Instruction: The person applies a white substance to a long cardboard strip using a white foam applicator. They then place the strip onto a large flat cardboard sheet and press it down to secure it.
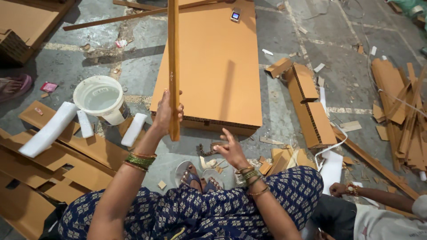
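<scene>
The cardboard strip stands nearly upright in your left hand, which is clenched around its lower part, just in front of the near edge of the big flat cardboard panel lying on the floor. Your right hand grips nothing, its fingers spread loose above the floor to the right of the strip. A white bucket sits to the left, with white foam pieces beside it. Far off on the panel lies a small phone. At the near right, another person's hand rests near cardboard scraps.
</scene>
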